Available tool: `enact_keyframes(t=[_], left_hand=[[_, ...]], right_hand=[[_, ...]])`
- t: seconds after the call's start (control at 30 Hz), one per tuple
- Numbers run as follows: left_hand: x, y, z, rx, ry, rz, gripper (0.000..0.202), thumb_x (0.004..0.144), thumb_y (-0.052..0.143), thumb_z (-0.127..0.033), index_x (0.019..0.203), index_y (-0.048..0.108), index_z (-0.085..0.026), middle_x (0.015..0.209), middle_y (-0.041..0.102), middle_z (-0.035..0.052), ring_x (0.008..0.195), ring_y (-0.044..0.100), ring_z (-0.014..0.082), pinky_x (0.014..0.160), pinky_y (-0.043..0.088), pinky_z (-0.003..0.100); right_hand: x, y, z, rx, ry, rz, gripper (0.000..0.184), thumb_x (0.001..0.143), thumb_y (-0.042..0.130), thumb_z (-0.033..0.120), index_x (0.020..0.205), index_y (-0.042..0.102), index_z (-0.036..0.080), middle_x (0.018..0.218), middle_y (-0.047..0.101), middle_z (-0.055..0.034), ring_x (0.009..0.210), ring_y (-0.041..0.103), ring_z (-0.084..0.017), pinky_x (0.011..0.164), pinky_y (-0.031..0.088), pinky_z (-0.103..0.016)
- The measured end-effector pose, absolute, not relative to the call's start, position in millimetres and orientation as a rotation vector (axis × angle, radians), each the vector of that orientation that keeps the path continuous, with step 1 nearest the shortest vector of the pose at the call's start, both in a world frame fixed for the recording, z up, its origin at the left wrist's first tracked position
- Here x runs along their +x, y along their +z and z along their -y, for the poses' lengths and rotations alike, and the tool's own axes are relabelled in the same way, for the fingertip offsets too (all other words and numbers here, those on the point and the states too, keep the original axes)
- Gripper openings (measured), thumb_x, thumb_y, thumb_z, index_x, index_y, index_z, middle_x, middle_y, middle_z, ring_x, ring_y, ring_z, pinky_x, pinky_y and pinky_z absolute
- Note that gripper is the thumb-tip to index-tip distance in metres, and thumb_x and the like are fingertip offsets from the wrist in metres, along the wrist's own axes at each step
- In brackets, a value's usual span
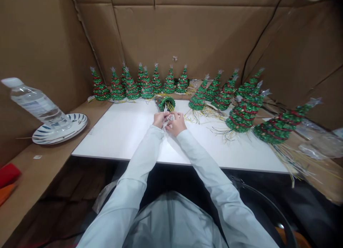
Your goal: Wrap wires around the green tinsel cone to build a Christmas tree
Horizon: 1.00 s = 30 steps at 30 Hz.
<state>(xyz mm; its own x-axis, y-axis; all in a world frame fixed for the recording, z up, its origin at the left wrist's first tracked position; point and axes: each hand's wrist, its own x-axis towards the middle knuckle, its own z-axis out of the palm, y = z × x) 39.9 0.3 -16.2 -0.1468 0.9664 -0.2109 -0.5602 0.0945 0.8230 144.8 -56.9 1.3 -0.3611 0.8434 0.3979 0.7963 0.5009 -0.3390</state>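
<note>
A small green beaded tree [166,103] lies on its side on the white board [120,133], its base turned toward me and pale wire ends [167,114] sticking out. My left hand [160,118] and my right hand [177,123] meet at those wire ends, fingers pinched closed around them. Both sleeves are pale grey.
Several finished green-and-red beaded trees [144,84] stand in a row at the back, and more [245,110] lean at the right with loose wires. A water bottle [37,104] rests on a striped plate [72,124] at the left. Cardboard walls enclose the place.
</note>
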Motion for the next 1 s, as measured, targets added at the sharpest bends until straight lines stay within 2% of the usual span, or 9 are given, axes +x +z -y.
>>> enact_keyframes(t=[0.17, 0.5, 0.73, 0.9, 1.0], left_hand=[[40, -15, -1, 0.543, 1.458, -0.973, 0.011, 0.062, 0.059, 0.004, 0.061, 0.058, -0.007, 0.057, 0.06, 0.0053, 0.056, 0.06, 0.0115, 0.068, 0.05, 0.025], [39, -15, -2, 0.535, 1.462, -1.005, 0.012, 0.059, 0.063, 0.004, 0.061, 0.059, -0.008, 0.056, 0.06, 0.0035, 0.053, 0.057, 0.0099, 0.062, 0.049, 0.022], [40, -18, -5, 0.531, 1.495, -1.013, 0.012, 0.06, 0.06, 0.005, 0.06, 0.06, -0.007, 0.056, 0.06, 0.0038, 0.053, 0.058, 0.011, 0.063, 0.049, 0.025], [39, -17, -6, 0.513, 1.479, -1.023, 0.013, 0.059, 0.062, 0.004, 0.062, 0.06, -0.008, 0.056, 0.06, 0.0037, 0.053, 0.058, 0.0115, 0.06, 0.049, 0.024], [39, -17, -6, 0.517, 1.463, -1.01, 0.012, 0.058, 0.063, 0.003, 0.064, 0.059, -0.007, 0.056, 0.059, 0.0042, 0.055, 0.059, 0.0124, 0.063, 0.051, 0.026]], right_hand=[[139, -2, 59, -1.483, 0.06, 2.203, 0.014, 0.07, 0.057, 0.022, 0.075, 0.069, 0.017, 0.131, 0.034, -0.0092, 0.112, 0.023, -0.032, 0.094, 0.026, -0.048], [140, -2, 56, -1.483, 0.114, 2.17, 0.013, 0.069, 0.055, 0.023, 0.075, 0.066, 0.019, 0.127, 0.038, -0.0072, 0.111, 0.024, -0.031, 0.092, 0.026, -0.048], [141, 2, 54, -1.507, 0.304, 2.093, 0.009, 0.067, 0.057, 0.025, 0.065, 0.064, 0.019, 0.123, 0.042, -0.0048, 0.11, 0.026, -0.029, 0.09, 0.03, -0.044], [145, 11, 58, -1.381, 0.481, 2.005, 0.007, 0.062, 0.061, 0.023, 0.056, 0.062, 0.018, 0.118, 0.049, -0.0033, 0.109, 0.036, -0.024, 0.092, 0.032, -0.039], [157, 15, 51, -1.304, 0.53, 1.879, 0.006, 0.061, 0.062, 0.023, 0.059, 0.063, 0.017, 0.103, 0.058, -0.0054, 0.098, 0.049, -0.02, 0.089, 0.036, -0.035]])
